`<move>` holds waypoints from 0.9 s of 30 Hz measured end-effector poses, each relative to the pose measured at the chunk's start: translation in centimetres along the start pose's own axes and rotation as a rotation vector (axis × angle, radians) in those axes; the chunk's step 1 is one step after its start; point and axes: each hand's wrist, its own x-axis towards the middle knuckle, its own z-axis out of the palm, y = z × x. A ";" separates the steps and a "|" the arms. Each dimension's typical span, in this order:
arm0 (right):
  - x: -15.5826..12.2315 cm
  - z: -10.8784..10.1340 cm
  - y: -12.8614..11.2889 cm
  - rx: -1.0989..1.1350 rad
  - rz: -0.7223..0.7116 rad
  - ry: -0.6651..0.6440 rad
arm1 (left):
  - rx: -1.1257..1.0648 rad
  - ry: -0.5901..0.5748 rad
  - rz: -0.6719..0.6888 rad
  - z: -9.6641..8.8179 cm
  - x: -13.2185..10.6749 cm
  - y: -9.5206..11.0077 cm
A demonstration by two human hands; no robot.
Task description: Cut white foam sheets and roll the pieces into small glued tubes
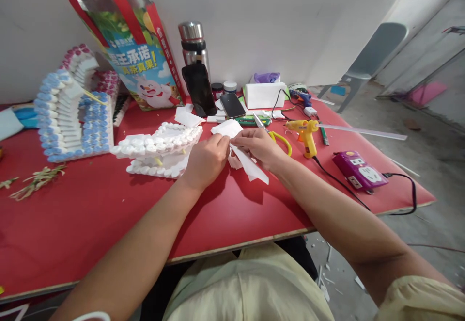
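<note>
Both hands meet over the middle of the red table, pinching thin white paper [250, 165]. My left hand [209, 160] has its fingertips closed on the paper's edge. From the other side, my right hand [259, 145] grips the same paper with thumb and fingers. The sheet looks folded or layered, and one strip hangs down toward me; what lies between the fingertips is partly hidden. Beside my left hand sits a curved white piece [156, 144] built of many small rolled bits. Yellow-handled scissors [281, 141] lie just behind my right hand.
A yellow glue gun [306, 134] and a purple power strip [359, 170] with cords stand at right. Behind are a phone [232, 105], an upright black phone [199, 90], a steel flask [192, 44] and a bag [145, 64]. Blue-and-white pieces [69, 117] stand at left.
</note>
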 end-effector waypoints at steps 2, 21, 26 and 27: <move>0.2 -0.4 0.0 -0.003 0.002 -0.016 | 0.035 0.010 0.032 0.1 0.0 0.0; 0.7 -1.4 0.3 -0.341 -0.304 -0.073 | -1.177 -0.058 -0.599 0.2 0.2 -0.3; 0.8 -1.7 0.3 -0.334 -0.187 0.008 | -0.975 0.011 -0.515 -0.1 0.4 -0.1; 0.9 -1.9 0.3 -0.276 -0.143 -0.009 | -0.980 0.019 -0.532 -0.1 0.4 0.0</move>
